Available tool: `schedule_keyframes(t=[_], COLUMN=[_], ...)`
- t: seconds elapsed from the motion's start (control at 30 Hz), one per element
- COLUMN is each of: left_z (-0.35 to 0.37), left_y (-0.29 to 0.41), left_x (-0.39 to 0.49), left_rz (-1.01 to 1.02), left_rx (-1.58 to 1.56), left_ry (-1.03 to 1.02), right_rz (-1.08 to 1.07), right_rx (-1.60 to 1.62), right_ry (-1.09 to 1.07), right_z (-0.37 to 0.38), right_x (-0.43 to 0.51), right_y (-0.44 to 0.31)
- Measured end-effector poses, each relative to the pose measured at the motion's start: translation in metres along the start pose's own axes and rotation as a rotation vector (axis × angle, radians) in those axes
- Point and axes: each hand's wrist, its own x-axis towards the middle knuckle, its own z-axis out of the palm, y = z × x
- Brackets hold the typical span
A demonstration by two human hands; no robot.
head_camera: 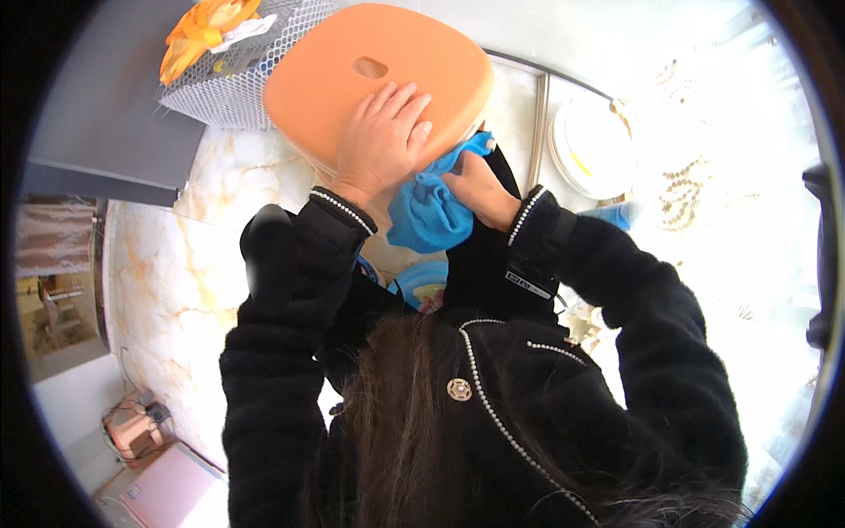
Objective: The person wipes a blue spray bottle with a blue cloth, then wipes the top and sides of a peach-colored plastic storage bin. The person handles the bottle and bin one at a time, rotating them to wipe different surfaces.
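An orange plastic stool [317, 72] with an oval hole in its seat stands before me. My left hand [386, 135] lies flat on the near part of the seat, fingers a little apart, holding nothing. Beside the stool's near right edge, my right hand [482, 188] grips a bunched blue cloth [432, 214]. Part of the cloth reaches up along the stool's side, and the rest hangs below the fingers. The stool's legs are mostly hidden by the seat and my hands.
Behind the stool at the upper left stands a white mesh basket [224, 99] with an orange bag [198, 33] on it. A round white lidded container [591, 148] is at the right. Below my hands lies a blue round item [419, 280] on the marbled floor [224, 162].
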Motion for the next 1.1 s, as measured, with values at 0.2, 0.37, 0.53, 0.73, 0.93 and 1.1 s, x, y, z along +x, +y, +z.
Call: schedule_keyframes(t=[0.2,0.37,0.53,0.73,0.93,1.1], left_z=[0.001,-0.001,-0.016,-0.024,-0.010,-0.019], left_y=[0.002,-0.005,-0.009,0.003,-0.026,-0.117], left_x=[-0.005,-0.002,-0.008,-0.027,-0.026,-0.016], left_rz=[-0.019,-0.135,-0.291,-0.075,-0.063,-0.177], left_rx=[-0.014,-0.273,-0.846,-0.512,-0.327,-0.241], left_ry=[0.109,0.090,0.318,0.054,0.052,0.254], right_rz=[-0.078,-0.190,-0.046,0.078,-0.430,-0.696], right_rx=[-0.407,-0.130,0.002,0.149,-0.479,-0.642], right_ry=[-0.135,-0.061,-0.114,-0.090,0.020,0.073], right_z=[-0.024,-0.032,-0.006,0.013,-0.010,-0.002], right_x=[0.003,0.019,0.056,0.063,0.054,0.053], right_y=[-0.033,-0.083,-0.097,-0.088,-0.106,-0.097])
